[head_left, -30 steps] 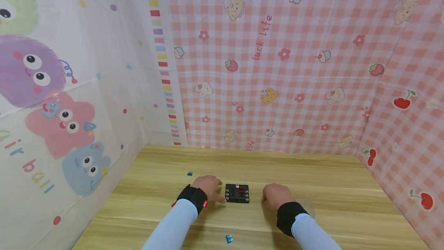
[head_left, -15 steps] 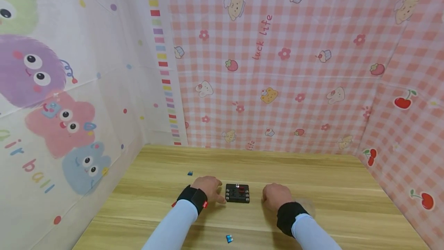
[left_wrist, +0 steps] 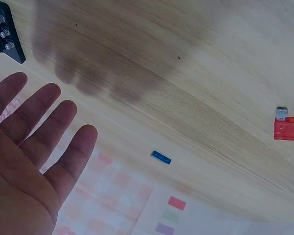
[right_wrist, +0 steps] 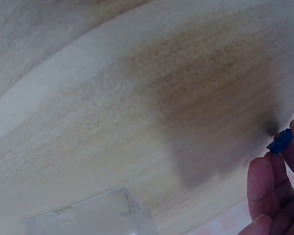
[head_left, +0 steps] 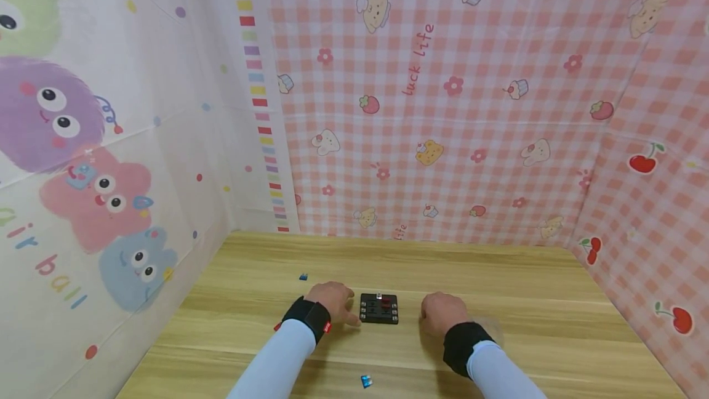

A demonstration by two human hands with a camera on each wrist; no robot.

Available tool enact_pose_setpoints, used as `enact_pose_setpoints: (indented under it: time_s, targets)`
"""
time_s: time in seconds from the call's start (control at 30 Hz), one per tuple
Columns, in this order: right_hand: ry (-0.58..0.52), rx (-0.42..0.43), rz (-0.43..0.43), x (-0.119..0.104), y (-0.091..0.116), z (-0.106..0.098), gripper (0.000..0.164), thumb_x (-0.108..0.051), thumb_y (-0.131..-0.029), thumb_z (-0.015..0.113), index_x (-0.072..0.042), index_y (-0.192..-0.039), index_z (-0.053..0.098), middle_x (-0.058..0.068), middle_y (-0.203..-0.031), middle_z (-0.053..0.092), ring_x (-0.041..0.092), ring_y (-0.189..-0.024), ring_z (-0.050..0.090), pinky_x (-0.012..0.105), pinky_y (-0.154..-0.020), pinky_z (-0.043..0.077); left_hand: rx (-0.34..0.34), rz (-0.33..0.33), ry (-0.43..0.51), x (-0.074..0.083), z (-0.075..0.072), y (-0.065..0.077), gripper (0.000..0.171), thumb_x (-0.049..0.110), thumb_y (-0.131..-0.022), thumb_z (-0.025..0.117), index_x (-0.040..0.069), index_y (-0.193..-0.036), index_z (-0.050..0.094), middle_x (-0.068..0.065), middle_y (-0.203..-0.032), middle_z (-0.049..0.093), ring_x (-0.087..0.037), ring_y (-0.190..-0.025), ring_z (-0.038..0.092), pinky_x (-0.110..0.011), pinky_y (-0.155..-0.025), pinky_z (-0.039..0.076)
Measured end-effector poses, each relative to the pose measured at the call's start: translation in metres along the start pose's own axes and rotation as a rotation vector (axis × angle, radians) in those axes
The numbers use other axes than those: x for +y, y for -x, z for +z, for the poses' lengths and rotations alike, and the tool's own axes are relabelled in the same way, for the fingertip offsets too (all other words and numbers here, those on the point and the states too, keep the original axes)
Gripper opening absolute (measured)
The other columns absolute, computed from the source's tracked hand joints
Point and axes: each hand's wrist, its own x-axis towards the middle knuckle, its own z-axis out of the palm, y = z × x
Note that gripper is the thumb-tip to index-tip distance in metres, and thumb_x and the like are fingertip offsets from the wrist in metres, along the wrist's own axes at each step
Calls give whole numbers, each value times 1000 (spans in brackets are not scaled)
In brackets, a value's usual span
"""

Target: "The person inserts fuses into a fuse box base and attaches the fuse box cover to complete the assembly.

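Note:
A black fuse box [head_left: 379, 308] with metal screw terminals and red fuses on its right side lies between the hands in the head view. Just left of it is my left hand [head_left: 334, 302]; its fingers are spread and hold nothing in the left wrist view. My right hand [head_left: 443, 313], to the right of the box, pinches a small blue blade fuse [right_wrist: 281, 141] between thumb and finger. That fuse is hidden by the hand in the head view. The box's edge [left_wrist: 7, 36] shows past the left fingertips in the left wrist view.
Blue fuses lie on the wooden table, one [head_left: 303, 277] beyond the left hand and one [head_left: 367, 381] near the front. A red fuse [left_wrist: 289, 129] shows in the left wrist view. A clear plastic cover [right_wrist: 93, 218] lies by the right wrist. Patterned cloth [head_left: 443, 189] walls surround the table.

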Motion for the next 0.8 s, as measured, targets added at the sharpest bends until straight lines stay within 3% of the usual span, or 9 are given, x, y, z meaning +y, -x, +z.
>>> enact_pose_setpoints:
  time_s: [0.2,0.37,0.67,0.8]
  targets:
    - [1,13,1,1,2,-2,14,-14,-76,78,-13,-69,66,-1,-69,60,19,-67,57,40,-62,50,-8,-1,-3,3,-5,3,64,55,-75,81,13,-122,70,-5,-118,69,-25,-111,61,-45,-96,48]
    - [-10,-25,18,2,0,-4,15,-15,-78,78,-13,-70,66,-2,-69,60,17,-65,55,39,-63,49,-12,2,-11,4,-7,5,64,55,-75,81,13,-122,70,-5,-118,69,-25,-111,61,-45,-95,48]
    - [-45,-87,57,1,-2,-6,15,-12,-80,73,-11,-67,65,-2,-64,53,18,-60,45,35,-59,41,1,14,-45,-1,4,-4,66,57,-74,80,14,-122,70,-4,-119,69,-24,-114,61,-44,-95,48]
    - [-57,-95,62,2,-3,-8,13,-12,-82,73,-10,-71,67,-1,-66,55,18,-61,46,36,-60,43,4,13,-37,-4,8,-7,67,59,-74,80,15,-123,70,-4,-119,69,-24,-113,61,-44,-95,48]
